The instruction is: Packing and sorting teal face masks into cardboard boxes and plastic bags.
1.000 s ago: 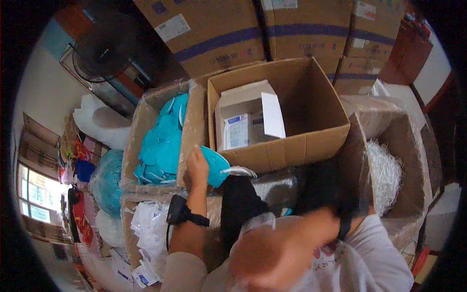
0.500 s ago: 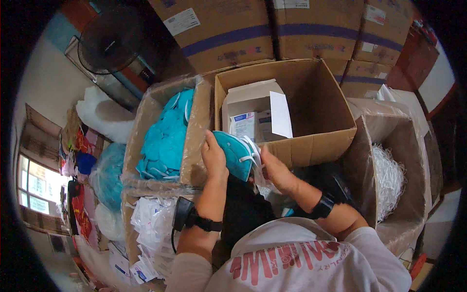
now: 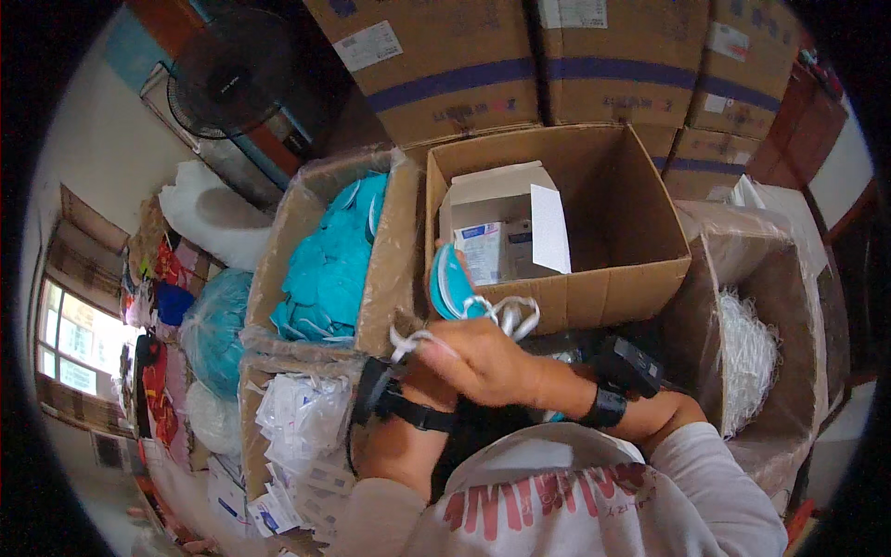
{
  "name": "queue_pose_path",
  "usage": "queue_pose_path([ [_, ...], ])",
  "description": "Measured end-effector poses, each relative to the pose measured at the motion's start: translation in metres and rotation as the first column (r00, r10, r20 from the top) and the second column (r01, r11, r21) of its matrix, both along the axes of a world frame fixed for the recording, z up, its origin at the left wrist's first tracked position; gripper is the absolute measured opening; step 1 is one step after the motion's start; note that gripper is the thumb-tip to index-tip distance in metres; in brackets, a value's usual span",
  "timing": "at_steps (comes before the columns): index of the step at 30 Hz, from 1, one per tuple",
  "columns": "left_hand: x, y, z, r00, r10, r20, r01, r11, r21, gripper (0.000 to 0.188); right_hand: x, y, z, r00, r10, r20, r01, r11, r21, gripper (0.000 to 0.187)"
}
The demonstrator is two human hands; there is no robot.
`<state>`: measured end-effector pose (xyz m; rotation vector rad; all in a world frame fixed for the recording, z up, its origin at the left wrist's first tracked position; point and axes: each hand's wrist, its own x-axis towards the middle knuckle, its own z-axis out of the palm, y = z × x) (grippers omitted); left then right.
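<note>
A teal cup-shaped face mask is held edge-on in front of the large open carton. My left hand, largely hidden behind the right one, is closed on the mask from below. Across it reaches my right hand, its fingers pinching a white elastic strap drawn out toward the left. More white strap loops loosely at the mask's right side. The right fingertips are somewhat blurred.
A carton of teal masks stands at left, above a box of printed plastic bags. The large carton holds a smaller open white box. White elastic straps fill a carton at right. Stacked cartons line the back.
My right hand has crossed leftward over the left hand, pulling a strap. The mask has turned from showing its teal face to edge-on. The view has shifted slightly.
</note>
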<state>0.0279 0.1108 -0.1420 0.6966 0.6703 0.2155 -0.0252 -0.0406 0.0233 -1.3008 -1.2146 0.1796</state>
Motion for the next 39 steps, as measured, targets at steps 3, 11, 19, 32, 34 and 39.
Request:
queue_pose_path([
  [3,0.016,0.058,0.035,0.980,0.194,0.037,-0.195,0.979,0.057,0.057,-0.044,-0.026,0.019,0.901,0.418,0.117,-0.379,0.889,-0.258,0.019],
  [11,-0.047,0.023,0.039,0.952,0.134,-0.275,-0.139,0.990,-0.001,0.053,0.042,-0.160,-0.029,0.882,-0.433,0.186,0.472,0.802,-0.366,0.036],
  [19,-0.028,0.211,0.025,0.812,0.554,-0.184,-0.518,0.830,0.207,0.077,0.070,-0.629,-0.072,0.144,-0.868,0.475,0.827,-0.158,-0.540,0.026],
  [32,-0.048,0.287,-0.017,0.526,0.833,0.169,0.062,-0.236,0.970,0.034,0.132,-0.206,-0.124,0.629,-0.777,-0.032,0.555,0.477,-0.682,0.027],
  [34,-0.041,0.244,-0.012,0.730,0.657,0.186,-0.062,-0.208,0.976,0.033,0.137,-0.113,-0.112,0.838,-0.544,-0.038,0.399,0.660,-0.637,0.024],
  [39,-0.040,0.101,-0.012,0.998,-0.050,-0.042,0.058,0.376,0.925,0.028,0.164,0.036,-0.199,0.849,-0.434,-0.302,0.140,0.735,-0.664,0.031],
])
